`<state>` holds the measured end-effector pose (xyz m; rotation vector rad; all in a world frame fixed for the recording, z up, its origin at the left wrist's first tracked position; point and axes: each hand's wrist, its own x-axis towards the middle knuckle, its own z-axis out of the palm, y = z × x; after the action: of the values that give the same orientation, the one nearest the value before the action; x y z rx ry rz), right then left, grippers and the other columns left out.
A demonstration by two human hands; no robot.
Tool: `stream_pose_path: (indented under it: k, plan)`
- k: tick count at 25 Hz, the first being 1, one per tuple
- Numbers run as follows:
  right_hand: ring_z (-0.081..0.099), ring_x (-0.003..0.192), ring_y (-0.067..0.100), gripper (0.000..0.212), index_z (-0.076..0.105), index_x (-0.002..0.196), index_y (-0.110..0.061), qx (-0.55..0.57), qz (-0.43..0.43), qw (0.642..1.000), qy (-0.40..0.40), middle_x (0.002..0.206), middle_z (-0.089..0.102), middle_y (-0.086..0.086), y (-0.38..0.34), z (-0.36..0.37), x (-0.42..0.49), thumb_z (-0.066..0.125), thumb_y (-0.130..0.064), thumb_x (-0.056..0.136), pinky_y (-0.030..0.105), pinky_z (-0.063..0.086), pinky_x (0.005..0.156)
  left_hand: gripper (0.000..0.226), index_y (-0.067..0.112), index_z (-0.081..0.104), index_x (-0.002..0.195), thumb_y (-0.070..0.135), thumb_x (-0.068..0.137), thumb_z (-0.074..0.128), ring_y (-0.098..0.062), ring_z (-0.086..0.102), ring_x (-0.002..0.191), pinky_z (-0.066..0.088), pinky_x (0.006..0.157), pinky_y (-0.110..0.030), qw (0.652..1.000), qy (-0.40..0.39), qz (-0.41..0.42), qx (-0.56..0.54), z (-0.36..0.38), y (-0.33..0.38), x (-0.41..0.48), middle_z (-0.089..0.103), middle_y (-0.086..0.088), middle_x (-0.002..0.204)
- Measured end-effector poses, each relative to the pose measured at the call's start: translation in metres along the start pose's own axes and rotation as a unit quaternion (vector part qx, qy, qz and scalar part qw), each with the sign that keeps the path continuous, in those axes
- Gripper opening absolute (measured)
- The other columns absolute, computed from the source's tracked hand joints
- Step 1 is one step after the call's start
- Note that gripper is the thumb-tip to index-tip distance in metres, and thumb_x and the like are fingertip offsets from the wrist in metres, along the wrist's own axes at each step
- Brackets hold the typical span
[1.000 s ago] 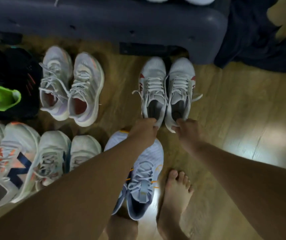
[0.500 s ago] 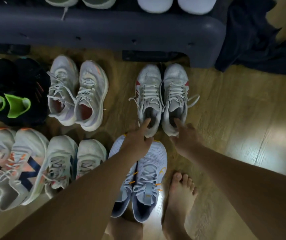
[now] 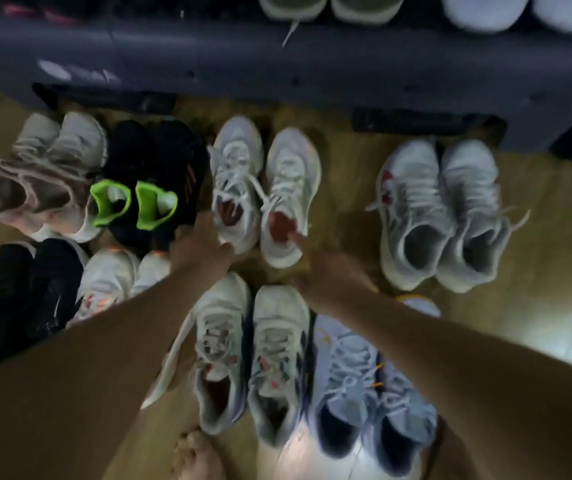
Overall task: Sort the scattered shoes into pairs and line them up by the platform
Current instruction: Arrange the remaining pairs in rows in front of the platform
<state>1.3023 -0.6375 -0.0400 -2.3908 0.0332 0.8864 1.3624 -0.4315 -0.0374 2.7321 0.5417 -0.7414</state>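
Shoes stand in pairs on the wooden floor, toes toward the dark platform [image 3: 277,71]. In the row nearest it: a beige pair [image 3: 45,178], a black pair with green lining [image 3: 146,181], a white pair with red insoles [image 3: 263,192], and a grey-white pair [image 3: 440,216] apart at the right. Behind them stand a black pair [image 3: 24,299], a white-and-grey pair [image 3: 249,358] and a light blue pair [image 3: 371,386].

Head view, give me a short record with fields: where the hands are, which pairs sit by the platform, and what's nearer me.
left hand: at heel of red-lined pair's left shoe, grip unclear
right hand: finger reaching to heel of that pair's right shoe
red-lined pair: slightly apart
platform: dark, at top, shoes on it
row by platform: beige pair, black-green pair, red-lined pair, grey pair
nearer row: black pair, white-orange pair, white pair, blue pair
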Motion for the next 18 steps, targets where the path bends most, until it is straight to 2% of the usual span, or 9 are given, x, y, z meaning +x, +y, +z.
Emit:
stream_pose_path:
  k: [2, 4, 5, 7, 8, 10, 12, 14, 18]
  plan:
    - [0.056, 0.113, 0.035, 0.062, 0.026, 0.146, -0.038, -0.043, 0.032, 0.999, -0.001, 0.126, 0.056, 0.013, -0.021, 0.019, 0.029, 0.052, -0.039, 0.090, 0.037, 0.045, 0.082, 0.057, 0.028, 0.039, 0.135, 0.026, 0.084, 0.064, -0.036, 0.055, 0.109, 0.046, 0.090, -0.036, 0.995, -0.052, 0.080, -0.032, 0.001, -0.013, 0.013, 0.053, -0.017, 0.124]
    - [0.056, 0.112, 0.036, 0.044, 0.043, 0.136, -0.027, -0.069, 0.056, 0.996, 0.032, 0.123, 0.057, 0.016, -0.025, 0.024, 0.039, 0.052, -0.035, 0.093, 0.036, 0.045, 0.084, 0.058, 0.026, 0.042, 0.140, 0.023, 0.087, 0.064, -0.031, 0.056, 0.112, 0.044, 0.093, -0.029, 0.982, -0.068, 0.167, -0.054, 0.006, -0.018, 0.017, 0.055, -0.015, 0.126]
    - [0.057, 0.109, 0.037, 0.037, 0.049, 0.130, -0.024, -0.075, 0.056, 0.994, 0.053, 0.121, 0.057, 0.016, -0.021, 0.026, 0.039, 0.051, -0.034, 0.095, 0.036, 0.045, 0.082, 0.050, 0.021, 0.048, 0.137, 0.023, 0.089, 0.063, -0.030, 0.056, 0.112, 0.044, 0.094, -0.029, 0.978, -0.074, 0.191, -0.047, 0.007, -0.017, 0.017, 0.057, -0.016, 0.124]
    - [0.059, 0.103, 0.038, 0.028, 0.055, 0.121, -0.020, -0.090, 0.048, 0.991, 0.092, 0.115, 0.058, 0.018, -0.007, 0.023, 0.033, 0.048, -0.032, 0.097, 0.034, 0.042, 0.075, 0.020, 0.010, 0.062, 0.109, 0.022, 0.093, 0.058, -0.032, 0.059, 0.103, 0.045, 0.082, -0.031, 0.971, -0.057, 0.229, -0.028, 0.014, -0.010, 0.014, 0.063, -0.018, 0.106]
    - [0.059, 0.101, 0.038, 0.027, 0.056, 0.119, -0.019, -0.096, 0.050, 0.989, 0.097, 0.114, 0.058, 0.018, 0.001, 0.020, 0.027, 0.048, -0.032, 0.097, 0.034, 0.040, 0.073, 0.012, 0.009, 0.060, 0.094, 0.021, 0.094, 0.056, -0.031, 0.060, 0.095, 0.042, 0.074, -0.030, 0.968, -0.058, 0.242, -0.039, 0.017, -0.005, 0.009, 0.062, -0.016, 0.094]
    - [0.058, 0.102, 0.039, 0.028, 0.057, 0.120, -0.018, -0.095, 0.062, 0.989, 0.089, 0.115, 0.056, 0.019, 0.018, 0.013, 0.016, 0.048, -0.032, 0.097, 0.033, 0.041, 0.073, 0.018, 0.011, 0.053, 0.080, 0.019, 0.096, 0.054, -0.029, 0.059, 0.089, 0.037, 0.069, -0.028, 0.959, -0.081, 0.268, -0.044, 0.024, 0.009, -0.006, 0.056, -0.010, 0.082]
    - [0.057, 0.102, 0.039, 0.030, 0.056, 0.122, -0.017, -0.090, 0.061, 0.991, 0.075, 0.115, 0.055, 0.019, 0.033, 0.011, 0.007, 0.049, -0.033, 0.097, 0.032, 0.039, 0.073, 0.017, 0.009, 0.058, 0.085, 0.020, 0.096, 0.053, -0.030, 0.059, 0.092, 0.045, 0.076, -0.034, 0.954, -0.073, 0.288, -0.036, 0.032, 0.024, -0.012, 0.060, -0.013, 0.092]
    - [0.058, 0.098, 0.038, 0.029, 0.056, 0.122, -0.018, -0.088, 0.048, 0.992, 0.074, 0.112, 0.054, 0.018, 0.043, 0.009, 0.008, 0.048, -0.032, 0.098, 0.031, 0.040, 0.071, 0.016, 0.011, 0.062, 0.091, 0.023, 0.096, 0.053, -0.030, 0.058, 0.094, 0.048, 0.081, -0.037, 0.961, -0.044, 0.272, -0.029, 0.036, 0.036, -0.014, 0.060, -0.015, 0.104]
    - [0.059, 0.097, 0.038, 0.027, 0.057, 0.121, -0.018, -0.096, 0.049, 0.991, 0.079, 0.112, 0.054, 0.018, 0.058, -0.004, 0.020, 0.050, -0.029, 0.097, 0.037, 0.050, 0.079, 0.019, 0.018, 0.051, 0.078, 0.026, 0.095, 0.052, -0.023, 0.051, 0.084, 0.028, 0.065, -0.022, 0.964, -0.020, 0.264, -0.018, 0.047, 0.045, -0.021, 0.057, -0.016, 0.099]
